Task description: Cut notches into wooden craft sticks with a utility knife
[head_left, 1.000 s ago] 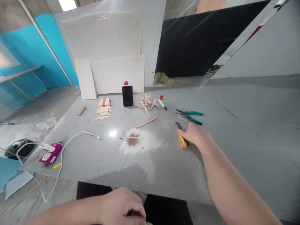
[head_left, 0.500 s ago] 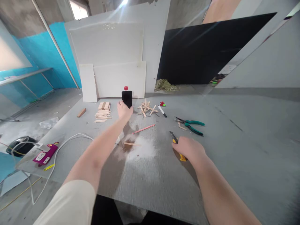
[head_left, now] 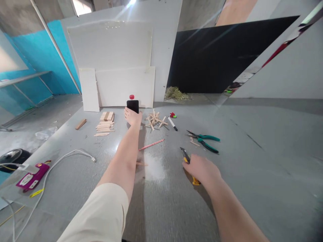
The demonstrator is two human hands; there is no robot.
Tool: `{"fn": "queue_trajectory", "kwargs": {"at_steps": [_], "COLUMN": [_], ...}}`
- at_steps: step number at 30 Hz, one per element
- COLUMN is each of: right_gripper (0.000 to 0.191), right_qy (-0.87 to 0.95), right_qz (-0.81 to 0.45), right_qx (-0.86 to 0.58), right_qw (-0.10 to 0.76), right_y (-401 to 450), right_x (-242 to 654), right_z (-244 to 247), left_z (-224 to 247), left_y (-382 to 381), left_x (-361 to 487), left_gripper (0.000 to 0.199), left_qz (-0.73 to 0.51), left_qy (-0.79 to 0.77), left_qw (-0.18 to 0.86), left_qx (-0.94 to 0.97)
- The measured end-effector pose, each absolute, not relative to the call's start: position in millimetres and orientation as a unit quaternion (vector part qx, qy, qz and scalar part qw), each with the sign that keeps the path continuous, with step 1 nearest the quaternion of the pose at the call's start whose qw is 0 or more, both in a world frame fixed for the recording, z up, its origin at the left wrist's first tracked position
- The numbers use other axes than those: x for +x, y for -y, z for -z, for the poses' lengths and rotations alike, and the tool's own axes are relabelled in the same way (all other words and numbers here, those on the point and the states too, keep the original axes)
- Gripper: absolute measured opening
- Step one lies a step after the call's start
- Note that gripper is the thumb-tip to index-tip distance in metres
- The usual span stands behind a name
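Observation:
My left hand (head_left: 133,117) reaches far forward and is closed around the lower part of a black phone (head_left: 132,106), which stands near the back of the table. A red cap (head_left: 131,96) shows just above the phone; what it sits on is hidden. My right hand (head_left: 204,167) grips a yellow utility knife (head_left: 196,180), its dark tip pointing away from me just over the tabletop. Ahead of that hand lie green-handled long-nose pliers (head_left: 204,138). A pink striped stick (head_left: 151,144) lies between my arms, and a wooden stick (head_left: 141,164) is partly hidden by my left forearm.
Stacked craft sticks (head_left: 105,125) lie left of my left hand, with a small wooden block (head_left: 81,124) beyond. Star-shaped stick pieces (head_left: 154,119), a marker (head_left: 173,124) and a red-green item (head_left: 173,115) are to its right. A white cable (head_left: 64,155) and purple power strip (head_left: 32,176) are at left.
The phone now shows shorter, with my left hand still around it. My left forearm has swung right, covering part of the wooden stick. The knife stays in my right hand.

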State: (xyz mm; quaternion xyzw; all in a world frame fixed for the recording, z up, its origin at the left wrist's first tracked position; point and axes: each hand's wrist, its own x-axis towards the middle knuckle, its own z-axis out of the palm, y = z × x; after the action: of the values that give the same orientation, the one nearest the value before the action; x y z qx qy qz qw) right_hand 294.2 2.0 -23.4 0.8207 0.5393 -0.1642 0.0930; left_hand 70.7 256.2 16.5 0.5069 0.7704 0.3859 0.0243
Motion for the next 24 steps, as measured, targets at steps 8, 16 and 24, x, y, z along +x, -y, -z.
{"fn": "queue_trajectory", "kwargs": {"at_steps": [8, 16, 24], "right_gripper": [0.033, 0.033, 0.035], "right_qy": [-0.538, -0.535, -0.536], "right_qz": [0.165, 0.158, 0.157], "right_qx": [0.82, 0.821, 0.818], "right_qw": [0.104, 0.122, 0.138], "right_y": [-1, -1, -2], "right_x": [291, 288, 288], "right_z": [19, 16, 14], "left_z": [-11, -6, -7], "left_y": [-268, -264, -262], "left_x": [68, 65, 64], "left_gripper": [0.04, 0.04, 0.04], "left_qz": [-0.406, -0.423, -0.421], "left_qy": [-0.763, -0.746, -0.745], "left_qw": [0.041, 0.049, 0.061], "left_qx": [0.501, 0.512, 0.514]}}
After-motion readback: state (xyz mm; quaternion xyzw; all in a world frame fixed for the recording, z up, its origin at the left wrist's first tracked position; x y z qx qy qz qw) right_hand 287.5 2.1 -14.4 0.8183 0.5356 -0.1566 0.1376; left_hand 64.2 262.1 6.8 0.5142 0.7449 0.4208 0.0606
